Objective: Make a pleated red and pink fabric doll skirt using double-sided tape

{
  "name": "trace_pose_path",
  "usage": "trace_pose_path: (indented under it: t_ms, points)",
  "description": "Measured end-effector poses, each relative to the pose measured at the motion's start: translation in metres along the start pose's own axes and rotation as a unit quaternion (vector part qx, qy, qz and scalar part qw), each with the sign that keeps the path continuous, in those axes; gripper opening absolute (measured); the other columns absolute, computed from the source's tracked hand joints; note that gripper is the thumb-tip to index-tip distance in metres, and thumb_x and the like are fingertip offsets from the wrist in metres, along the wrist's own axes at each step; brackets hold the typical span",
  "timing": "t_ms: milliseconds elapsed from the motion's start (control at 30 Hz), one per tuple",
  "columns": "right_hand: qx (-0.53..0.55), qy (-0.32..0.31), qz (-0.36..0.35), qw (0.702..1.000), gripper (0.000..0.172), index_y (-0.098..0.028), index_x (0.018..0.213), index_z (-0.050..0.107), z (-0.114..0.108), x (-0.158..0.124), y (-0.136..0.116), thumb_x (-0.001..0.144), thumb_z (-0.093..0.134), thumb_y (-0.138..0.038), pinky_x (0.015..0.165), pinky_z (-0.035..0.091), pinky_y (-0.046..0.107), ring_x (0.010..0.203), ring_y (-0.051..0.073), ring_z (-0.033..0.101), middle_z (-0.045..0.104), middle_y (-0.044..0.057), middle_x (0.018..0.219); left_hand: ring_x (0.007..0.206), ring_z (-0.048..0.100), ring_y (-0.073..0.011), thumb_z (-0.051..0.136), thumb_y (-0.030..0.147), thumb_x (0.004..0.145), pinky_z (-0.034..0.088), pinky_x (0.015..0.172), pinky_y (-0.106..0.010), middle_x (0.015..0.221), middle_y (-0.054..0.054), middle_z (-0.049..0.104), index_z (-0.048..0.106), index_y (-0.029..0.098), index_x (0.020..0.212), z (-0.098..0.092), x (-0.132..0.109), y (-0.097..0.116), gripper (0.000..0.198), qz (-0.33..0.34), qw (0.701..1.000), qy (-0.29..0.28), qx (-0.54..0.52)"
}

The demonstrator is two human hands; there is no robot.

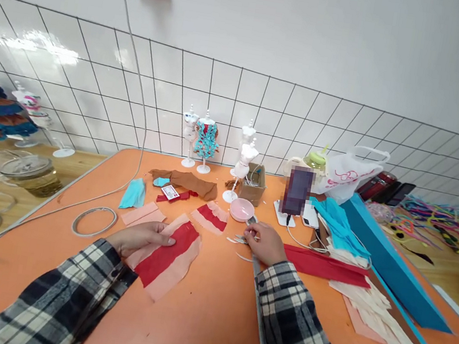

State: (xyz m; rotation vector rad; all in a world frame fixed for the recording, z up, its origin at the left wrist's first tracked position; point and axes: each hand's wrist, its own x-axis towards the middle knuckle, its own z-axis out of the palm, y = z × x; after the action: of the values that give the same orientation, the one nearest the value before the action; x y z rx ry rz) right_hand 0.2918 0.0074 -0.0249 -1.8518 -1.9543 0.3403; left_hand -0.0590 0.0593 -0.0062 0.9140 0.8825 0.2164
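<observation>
My left hand (143,238) pinches a pink fabric piece with a red stripe (166,255) between thumb and fingers, raised a little over the table. To the right, my right hand (265,244) rests near the table's seam with its fingertips pressed together beside small metallic-looking bits (240,239); what it grips is too small to make out. A pale pink bowl (241,210) stands just beyond those fingertips. Between the hands and farther back lies a smaller pink-and-red fabric piece (210,217). Plain pink fabric (142,215) lies behind my left hand.
White miniature dress forms (246,157) stand along the tiled wall, one dressed in blue ruffles (207,140). A phone (297,188) stands upright beside a cable. Red (328,266), blue and cream fabrics lie at right. A tape ring (94,221) and brown cloth (186,182) are at left.
</observation>
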Motion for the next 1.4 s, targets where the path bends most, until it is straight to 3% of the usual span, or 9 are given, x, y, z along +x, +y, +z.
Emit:
trace_pose_path:
  t_ms: [233, 500, 700, 867, 1000, 1100, 1167, 1300, 1400]
  points:
    - [-0.047, -0.072, 0.020, 0.996, 0.031, -0.025, 0.111, 0.071, 0.002, -0.006, 0.018, 0.081, 0.063, -0.024, 0.090, 0.038, 0.033, 0.108, 0.024, 0.055, 0.066, 0.007, 0.109, 0.083, 0.074, -0.0234, 0.081, 0.040, 0.072, 0.057, 0.078, -0.031, 0.095, -0.013, 0.078, 0.072, 0.011, 0.100, -0.004, 0.001, -0.005, 0.041, 0.015, 0.999, 0.002, -0.046]
    - [-0.039, -0.020, 0.011, 0.999, 0.010, -0.021, 0.088, 0.066, 0.003, -0.005, 0.020, 0.079, 0.067, -0.019, 0.086, 0.038, 0.031, 0.101, 0.021, 0.056, 0.065, 0.005, 0.101, 0.081, 0.074, -0.0241, 0.086, 0.033, 0.066, 0.056, 0.078, -0.032, 0.091, -0.011, 0.078, 0.074, 0.011, 0.099, -0.009, 0.004, -0.006, 0.041, 0.003, 0.999, 0.007, -0.035]
    - [-0.012, -0.040, 0.037, 0.998, 0.005, -0.021, 0.084, 0.064, 0.005, -0.007, 0.020, 0.084, 0.059, -0.022, 0.070, 0.038, 0.028, 0.081, 0.018, 0.058, 0.067, 0.002, 0.083, 0.075, 0.074, -0.0228, 0.084, 0.032, 0.068, 0.056, 0.073, -0.030, 0.086, -0.011, 0.078, 0.074, 0.011, 0.094, -0.005, 0.006, -0.009, 0.036, 0.008, 0.998, 0.034, -0.055]
    - [0.031, 0.051, -0.005, 0.998, 0.011, -0.020, 0.090, 0.058, 0.001, -0.009, 0.011, 0.088, 0.048, -0.023, 0.075, 0.040, 0.030, 0.087, 0.020, 0.058, 0.066, 0.006, 0.091, 0.084, 0.074, -0.0248, 0.083, 0.026, 0.069, 0.056, 0.082, -0.035, 0.095, -0.013, 0.078, 0.072, 0.010, 0.100, 0.002, 0.004, -0.010, 0.036, 0.038, 0.995, -0.033, -0.087]
    - [0.109, 0.100, 0.031, 0.989, 0.017, -0.021, 0.099, 0.052, 0.003, -0.013, -0.011, 0.092, 0.039, -0.027, 0.072, 0.041, 0.031, 0.083, 0.021, 0.060, 0.067, 0.007, 0.091, 0.089, 0.074, -0.0274, 0.083, 0.023, 0.069, 0.057, 0.085, -0.038, 0.100, -0.015, 0.077, 0.072, 0.011, 0.101, 0.006, 0.001, -0.010, 0.036, 0.064, 0.993, -0.084, -0.053]
    - [0.246, 0.094, 0.024, 0.964, 0.023, -0.022, 0.102, 0.052, 0.014, -0.017, -0.037, 0.092, 0.044, -0.041, 0.069, 0.041, 0.028, 0.076, 0.019, 0.060, 0.065, 0.002, 0.082, 0.088, 0.074, -0.0277, 0.083, 0.023, 0.069, 0.057, 0.085, -0.040, 0.097, -0.014, 0.078, 0.073, 0.012, 0.099, 0.010, -0.001, -0.008, 0.034, 0.096, 0.992, -0.065, -0.041]
    - [0.355, 0.012, 0.037, 0.934, 0.036, -0.023, 0.100, 0.055, 0.024, -0.018, -0.055, 0.086, 0.052, -0.056, 0.056, 0.036, 0.025, 0.059, 0.014, 0.052, 0.056, -0.002, 0.068, 0.091, 0.073, -0.0287, 0.084, 0.023, 0.067, 0.056, 0.087, -0.041, 0.099, -0.014, 0.077, 0.073, 0.012, 0.100, 0.013, -0.002, -0.007, 0.036, 0.129, 0.989, -0.049, -0.049]
    - [0.547, -0.243, 0.112, 0.793, 0.056, -0.022, 0.084, 0.051, 0.041, -0.015, -0.084, 0.076, 0.055, -0.077, 0.040, 0.012, 0.021, 0.041, 0.006, 0.018, 0.030, -0.011, 0.052, 0.101, 0.070, -0.0311, 0.085, 0.024, 0.066, 0.052, 0.097, -0.044, 0.108, -0.016, 0.075, 0.072, 0.013, 0.106, 0.018, -0.004, -0.006, 0.043, 0.161, 0.984, -0.048, -0.051]
    - [0.607, -0.267, 0.140, 0.736, 0.056, -0.023, 0.075, 0.039, 0.047, -0.011, -0.093, 0.070, 0.067, -0.071, 0.039, 0.006, 0.020, 0.042, 0.004, 0.012, 0.027, -0.013, 0.052, 0.100, 0.070, -0.0301, 0.083, 0.027, 0.070, 0.051, 0.097, -0.044, 0.111, -0.016, 0.074, 0.071, 0.013, 0.109, 0.020, -0.002, -0.007, 0.043, 0.138, 0.989, -0.054, -0.027]
